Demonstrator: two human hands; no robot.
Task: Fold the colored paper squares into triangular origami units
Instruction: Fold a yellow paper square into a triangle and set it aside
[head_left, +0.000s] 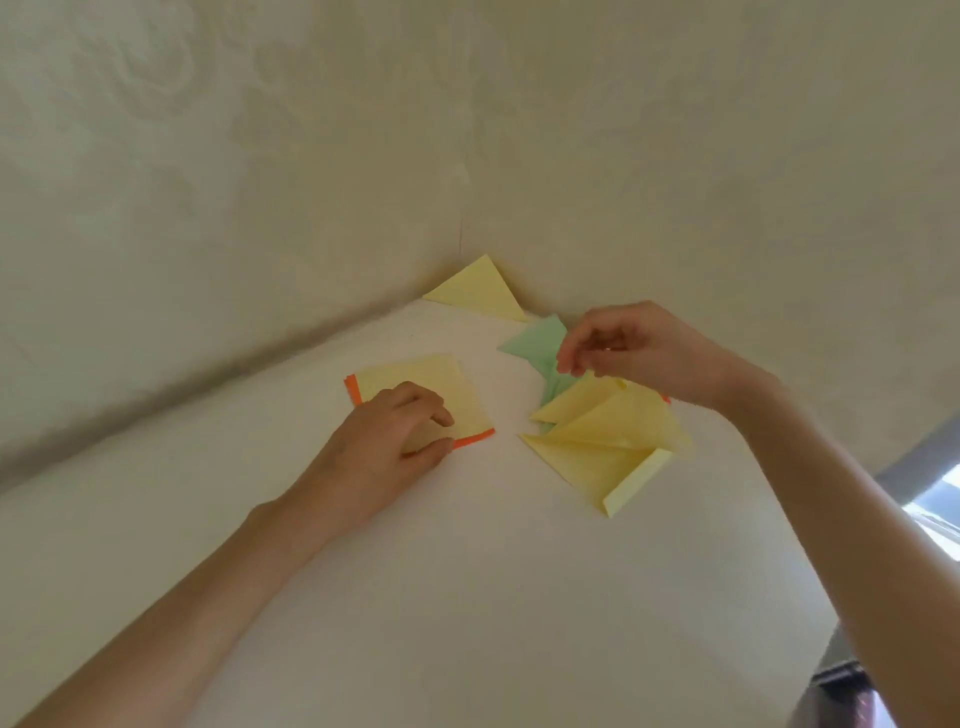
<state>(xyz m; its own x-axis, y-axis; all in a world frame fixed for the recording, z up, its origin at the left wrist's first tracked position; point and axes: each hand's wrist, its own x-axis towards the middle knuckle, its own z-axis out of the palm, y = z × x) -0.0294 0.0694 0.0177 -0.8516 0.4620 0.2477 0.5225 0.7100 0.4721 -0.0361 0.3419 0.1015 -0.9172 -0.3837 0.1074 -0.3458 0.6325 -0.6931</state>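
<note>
A yellow square (426, 387) lies flat on an orange square (353, 389), which shows only as thin strips along two edges. The left hand (384, 452) covers the stack's 7 o'clock corner, with thumb and forefinger curled and pinching the yellow sheet. At 3 o'clock from the stack is a heap of folded yellow units (608, 431) over a green unit (535, 343). The right hand (623, 348) hovers above the heap, fingers loosely curled and gripping nothing visible. A yellow triangle (480, 291) leans at 1 o'clock, where the tabletop (467, 571) meets the walls (260, 182).
</note>
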